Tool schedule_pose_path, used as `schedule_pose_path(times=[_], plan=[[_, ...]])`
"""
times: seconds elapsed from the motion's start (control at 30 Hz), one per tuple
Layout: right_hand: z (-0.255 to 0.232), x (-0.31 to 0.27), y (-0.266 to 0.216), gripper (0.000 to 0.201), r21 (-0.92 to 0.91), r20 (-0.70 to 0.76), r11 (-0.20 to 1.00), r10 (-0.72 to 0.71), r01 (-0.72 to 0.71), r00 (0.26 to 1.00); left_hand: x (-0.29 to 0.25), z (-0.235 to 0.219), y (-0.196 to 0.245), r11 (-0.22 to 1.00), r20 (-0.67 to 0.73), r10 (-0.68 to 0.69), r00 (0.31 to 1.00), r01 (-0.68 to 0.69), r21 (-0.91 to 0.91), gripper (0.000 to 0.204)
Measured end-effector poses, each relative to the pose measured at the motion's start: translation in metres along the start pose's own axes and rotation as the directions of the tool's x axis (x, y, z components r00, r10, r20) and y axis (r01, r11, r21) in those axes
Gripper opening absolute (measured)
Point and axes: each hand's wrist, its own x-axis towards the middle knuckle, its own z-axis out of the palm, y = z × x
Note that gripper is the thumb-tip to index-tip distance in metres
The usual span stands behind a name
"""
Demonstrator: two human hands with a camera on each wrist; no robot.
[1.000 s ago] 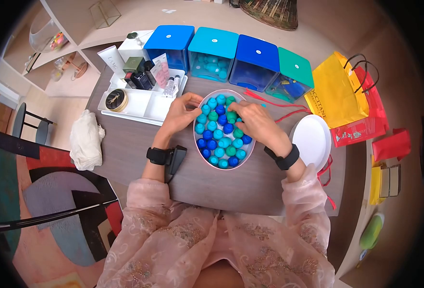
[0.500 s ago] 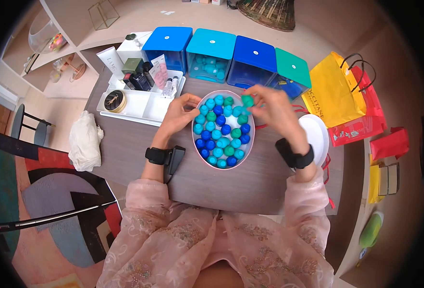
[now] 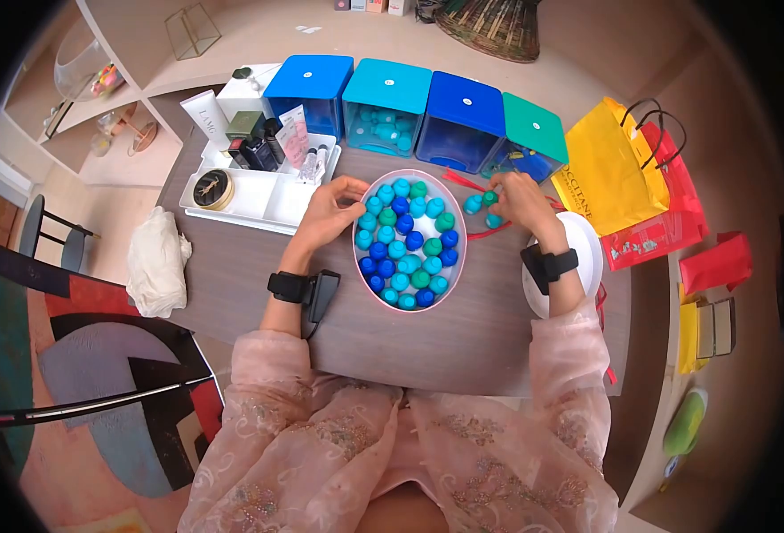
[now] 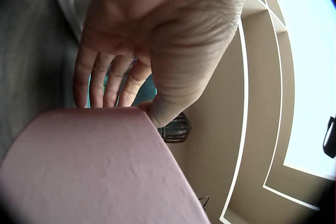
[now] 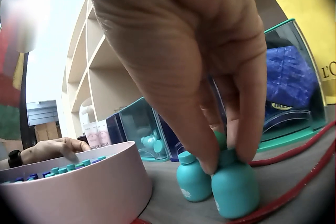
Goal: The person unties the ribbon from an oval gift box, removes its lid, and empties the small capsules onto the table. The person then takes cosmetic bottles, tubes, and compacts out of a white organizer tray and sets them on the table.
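Observation:
An oval pink box [image 3: 362, 271] holds many little bottles in turquoise, green and dark blue, set upright. My left hand [image 3: 331, 211] grips its rim at the left, and the left wrist view shows the fingers [image 4: 111, 85] meeting the pink wall. Right of the box, my right hand [image 3: 523, 202] pinches a small green bottle [image 3: 489, 198] low over the table. Two turquoise bottles stand beside it, the nearer one [image 5: 235, 190] close to the fingertips and the other [image 5: 193, 179] just left. In the right wrist view the fingers hide most of the green bottle.
Lidded bins stand in a row behind, among them a turquoise bin [image 3: 388, 84] and a green-lidded one [image 3: 534, 129]. A white tray [image 3: 232, 210] with cosmetics is at the left. A white lid [image 3: 578, 235] lies under the right forearm, red ribbon [image 3: 463, 180] near the bottles, a yellow bag [image 3: 614, 169] beyond.
My right hand has lifted a green bottle out of the pink box and carried it right, down beside the two turquoise bottles. The left hand has stayed on the rim.

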Motion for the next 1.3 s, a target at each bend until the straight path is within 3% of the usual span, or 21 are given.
schedule_pose_path(times=[0.27,0.37,0.43,0.47,0.53,0.6,0.67,0.7,0.97,1.03,1.13,1.27,1.3], plan=[[0.003,0.004,-0.002,0.029,-0.048,0.043,0.997,0.057,-0.055,0.997,0.001,0.000,-0.002,1.000,-0.003,-0.007,1.000,0.007,-0.018,0.028],[0.009,0.004,0.001,0.026,-0.118,-0.044,0.993,-0.009,0.004,0.999,0.000,0.000,-0.001,1.000,-0.005,-0.015,1.000,0.015,-0.021,0.027],[0.009,0.002,-0.006,0.023,-0.232,-0.219,0.969,-0.138,0.086,0.966,0.000,-0.001,0.001,1.000,-0.004,-0.009,1.000,0.009,-0.008,0.027],[0.008,0.002,-0.012,0.023,-0.232,-0.218,0.969,-0.139,0.087,0.966,0.000,0.000,0.001,1.000,0.001,-0.003,1.000,0.003,0.005,0.027],[0.005,0.003,-0.033,0.021,-0.079,-0.274,0.972,-0.234,0.221,0.933,0.001,0.000,-0.002,1.000,-0.008,-0.011,1.000,0.011,-0.024,0.027],[0.000,-0.001,-0.065,0.024,0.142,-0.133,0.933,-0.313,0.330,0.941,0.000,0.001,-0.005,0.998,-0.014,-0.020,1.000,0.019,-0.053,0.027],[0.009,-0.010,-0.088,0.025,0.183,-0.027,0.919,-0.350,0.349,0.936,0.001,0.000,-0.004,1.000,-0.013,-0.006,1.000,0.005,-0.024,0.028],[0.019,-0.011,-0.092,0.030,0.108,-0.001,0.928,-0.358,0.356,0.934,0.001,-0.001,-0.004,1.000,-0.016,-0.004,1.000,0.004,-0.021,0.028],[0.056,-0.008,-0.097,0.027,0.124,-0.043,0.931,-0.341,0.343,0.939,-0.002,0.000,-0.004,0.999,-0.001,-0.012,1.000,0.012,-0.045,0.029],[0.057,-0.007,-0.096,0.022,0.152,-0.161,0.911,-0.361,0.384,0.919,-0.002,-0.001,-0.006,0.999,0.006,-0.003,1.000,0.003,-0.044,0.029],[0.051,-0.007,-0.098,0.016,0.227,-0.107,0.930,-0.273,0.290,0.956,-0.002,-0.001,-0.009,0.999,0.010,0.007,1.000,-0.007,-0.049,0.028],[0.020,-0.004,-0.092,0.017,0.312,-0.131,0.908,-0.249,0.278,0.960,-0.004,-0.002,-0.004,1.000,0.025,0.012,1.000,-0.012,-0.015,0.026],[0.006,-0.002,-0.091,0.017,0.387,-0.097,0.902,-0.165,0.190,0.982,-0.004,-0.002,-0.004,1.000,0.024,0.011,1.000,-0.011,-0.017,0.026]])
